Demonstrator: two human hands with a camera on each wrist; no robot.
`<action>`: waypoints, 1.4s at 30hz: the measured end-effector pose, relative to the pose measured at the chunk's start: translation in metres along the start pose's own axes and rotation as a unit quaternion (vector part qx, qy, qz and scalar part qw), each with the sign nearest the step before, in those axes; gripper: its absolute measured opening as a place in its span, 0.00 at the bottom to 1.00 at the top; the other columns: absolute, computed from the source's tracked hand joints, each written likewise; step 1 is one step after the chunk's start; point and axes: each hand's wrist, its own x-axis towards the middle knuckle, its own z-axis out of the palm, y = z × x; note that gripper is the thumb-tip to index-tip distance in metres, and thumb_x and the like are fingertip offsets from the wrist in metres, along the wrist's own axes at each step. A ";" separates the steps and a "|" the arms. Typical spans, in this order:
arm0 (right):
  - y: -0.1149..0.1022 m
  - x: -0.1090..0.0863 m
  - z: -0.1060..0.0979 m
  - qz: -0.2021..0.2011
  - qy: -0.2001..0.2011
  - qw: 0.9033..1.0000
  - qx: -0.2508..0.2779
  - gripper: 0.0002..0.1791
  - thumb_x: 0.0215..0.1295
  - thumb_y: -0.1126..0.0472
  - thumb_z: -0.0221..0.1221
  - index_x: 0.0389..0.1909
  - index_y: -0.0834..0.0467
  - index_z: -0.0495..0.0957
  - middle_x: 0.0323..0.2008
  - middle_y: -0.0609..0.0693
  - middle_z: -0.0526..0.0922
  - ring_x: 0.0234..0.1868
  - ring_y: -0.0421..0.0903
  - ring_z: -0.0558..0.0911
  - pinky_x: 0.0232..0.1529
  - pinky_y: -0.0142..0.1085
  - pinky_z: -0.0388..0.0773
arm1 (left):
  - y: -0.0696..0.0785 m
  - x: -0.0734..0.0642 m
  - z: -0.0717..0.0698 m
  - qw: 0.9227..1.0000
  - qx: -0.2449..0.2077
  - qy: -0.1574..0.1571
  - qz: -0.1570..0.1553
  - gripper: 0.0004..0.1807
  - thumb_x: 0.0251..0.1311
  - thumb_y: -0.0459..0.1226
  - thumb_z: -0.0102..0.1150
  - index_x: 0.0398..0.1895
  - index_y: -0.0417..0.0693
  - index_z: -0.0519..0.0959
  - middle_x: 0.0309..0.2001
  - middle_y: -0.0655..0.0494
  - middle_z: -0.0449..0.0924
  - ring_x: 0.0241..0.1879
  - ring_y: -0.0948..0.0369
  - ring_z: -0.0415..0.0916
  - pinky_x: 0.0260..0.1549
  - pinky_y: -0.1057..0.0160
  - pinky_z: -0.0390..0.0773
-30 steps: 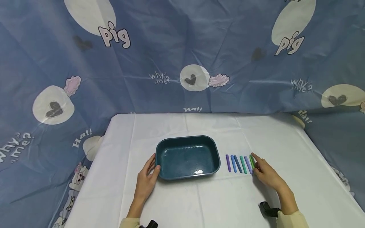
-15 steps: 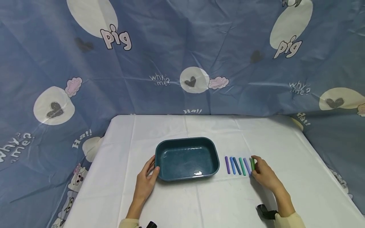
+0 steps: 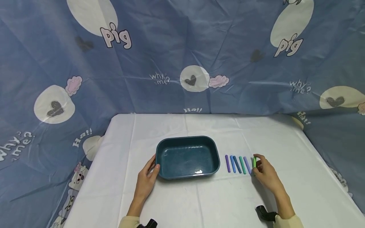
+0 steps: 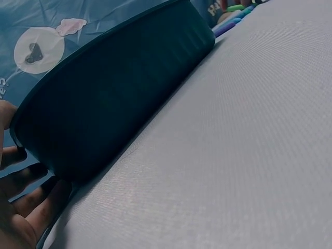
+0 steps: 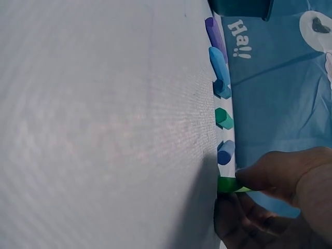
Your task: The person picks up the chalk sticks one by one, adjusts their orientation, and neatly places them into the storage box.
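A dark teal rectangular tray point(image 3: 185, 161) stands mid-table with nothing in it. My left hand point(image 3: 146, 182) rests against its left end, thumb at the near corner and fingers along the side. In the left wrist view, the spread fingers point(image 4: 44, 205) touch the outer wall of the tray point(image 4: 109, 98). To the right, my right hand point(image 3: 267, 175) pinches a green crayon point(image 3: 254, 162) between thumb and index finger. The right wrist view shows the thumb over the green crayon point(image 5: 227, 184), with the other fingers beneath.
Between tray and right hand lies a row of several crayons: purple point(image 3: 227, 163), light blue point(image 3: 233, 164), dark blue point(image 3: 237, 164), teal green point(image 3: 242, 165) and lavender point(image 3: 247, 165). A white cloth point(image 3: 219, 202) covers the table. Behind hangs a blue printed curtain point(image 3: 159, 57).
The right thumb and index finger have taken the green crayon, which now sits straighter and a little farther from the lavender one. The left hand and the tray stay put.
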 end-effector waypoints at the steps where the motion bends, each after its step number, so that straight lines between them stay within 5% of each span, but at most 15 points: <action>1: -0.001 0.001 -0.001 -0.001 0.000 1.000 0.002 0.29 0.58 0.72 0.55 0.63 0.66 0.62 0.38 0.62 0.78 0.32 0.43 0.77 0.25 0.29 0.72 | -0.004 0.002 0.001 1.000 0.000 0.002 -0.001 0.26 0.67 0.42 0.53 0.68 0.53 0.65 0.65 0.49 0.69 0.63 0.55 0.70 0.47 0.81 0.74; 11: -0.001 0.003 -0.004 0.005 0.000 1.000 0.025 0.29 0.61 0.71 0.54 0.64 0.63 0.62 0.41 0.65 0.77 0.37 0.50 0.80 0.26 0.29 0.76 | -0.013 0.013 0.003 1.000 -0.003 0.012 0.000 0.25 0.66 0.45 0.54 0.66 0.53 0.69 0.64 0.51 0.71 0.62 0.56 0.70 0.48 0.81 0.74; 21: -0.001 0.000 -0.004 -0.021 0.016 0.999 0.027 0.29 0.61 0.71 0.54 0.65 0.63 0.61 0.42 0.65 0.77 0.38 0.54 0.81 0.26 0.29 0.76 | 0.023 0.002 -0.003 1.000 0.008 -0.005 -0.012 0.25 0.68 0.38 0.52 0.66 0.39 0.66 0.63 0.41 0.70 0.61 0.50 0.70 0.46 0.82 0.73; 28: -0.005 0.001 -0.005 -0.028 0.014 0.999 0.029 0.30 0.61 0.71 0.55 0.65 0.63 0.62 0.42 0.65 0.78 0.38 0.54 0.82 0.27 0.29 0.75 | 0.022 -0.003 -0.005 1.000 0.002 -0.002 -0.020 0.25 0.67 0.38 0.52 0.65 0.38 0.66 0.63 0.41 0.70 0.61 0.50 0.71 0.46 0.82 0.73; 42: -0.020 0.010 -0.004 -0.031 0.013 0.999 0.036 0.29 0.63 0.68 0.54 0.66 0.59 0.62 0.43 0.61 0.78 0.37 0.29 0.75 0.28 0.29 0.76 | 0.020 -0.002 -0.006 0.999 -0.013 -0.017 -0.026 0.26 0.68 0.40 0.52 0.67 0.41 0.66 0.64 0.42 0.69 0.58 0.51 0.74 0.46 0.81 0.74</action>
